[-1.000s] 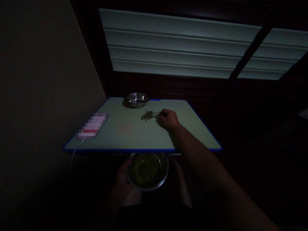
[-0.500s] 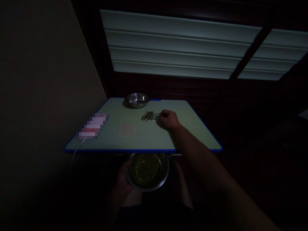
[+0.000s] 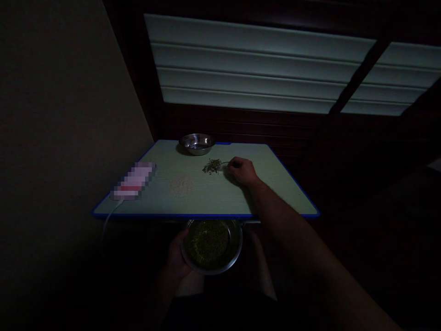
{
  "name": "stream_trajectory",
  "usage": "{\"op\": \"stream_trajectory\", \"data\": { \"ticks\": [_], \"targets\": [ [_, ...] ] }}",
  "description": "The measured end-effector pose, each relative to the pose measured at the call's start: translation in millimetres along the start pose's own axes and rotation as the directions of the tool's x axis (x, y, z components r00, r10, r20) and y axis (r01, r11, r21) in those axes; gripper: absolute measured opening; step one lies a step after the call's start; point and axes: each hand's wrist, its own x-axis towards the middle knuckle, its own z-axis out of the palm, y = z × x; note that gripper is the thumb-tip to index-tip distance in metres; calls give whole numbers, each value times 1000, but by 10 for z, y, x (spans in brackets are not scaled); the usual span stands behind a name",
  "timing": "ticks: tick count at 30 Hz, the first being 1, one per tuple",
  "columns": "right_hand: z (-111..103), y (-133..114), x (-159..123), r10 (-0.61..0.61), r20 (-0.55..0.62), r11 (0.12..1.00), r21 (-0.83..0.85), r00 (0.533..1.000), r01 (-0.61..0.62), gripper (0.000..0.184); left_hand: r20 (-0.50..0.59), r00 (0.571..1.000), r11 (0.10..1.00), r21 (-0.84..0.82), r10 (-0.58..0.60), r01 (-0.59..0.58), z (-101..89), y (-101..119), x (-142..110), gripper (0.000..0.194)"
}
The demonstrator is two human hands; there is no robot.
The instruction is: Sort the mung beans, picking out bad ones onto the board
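Note:
Over the table, my right hand [image 3: 242,171] is closed on the handle of a thin metal utensil, likely a spoon [image 3: 224,163]; its far end meets a small pile of dark, seed-like bits [image 3: 211,166]. Below the table's front edge, my left hand [image 3: 177,253] grips the left rim of a metal bowl [image 3: 220,267]. Many small greenish grains [image 3: 208,241] lie in that bowl, and the tabletop hides its far rim. Left of the dark pile, a thin patch of pale grains [image 3: 181,185] is spread on the tabletop.
The pale green table [image 3: 275,197] has a blue edge. A second metal bowl [image 3: 197,144] stands at its back. At the left lies a blurred-out, phone-shaped object [image 3: 134,180] with a white cable [image 3: 107,220] hanging over the edge. Walls close in behind and at left.
Hardly anything differs. My right hand stays at the dark pile with the utensil, and my left hand keeps its hold on the bowl.

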Motion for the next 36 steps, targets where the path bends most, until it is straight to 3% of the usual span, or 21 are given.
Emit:
{"op": "stream_trajectory", "data": {
  "ticks": [12,25,33,36],
  "targets": [
    [-6,-6,4,-22,0,999,-31,1000,22,13,-56,998,999,8,31,-31,28,-16,-8,23],
    [15,25,15,-35,12,999,-16,999,35,13,-45,999,999,20,26,-25,-9,-14,11,24],
    [6,3,15,-36,25,999,-33,999,36,15,25,1000,1000,-8,-2,2,-76,-7,44,23],
    [0,-9,14,-30,19,999,-42,999,30,15,-7,1000,1000,-3,-2,2,-71,-7,42,23]
  ]
}}
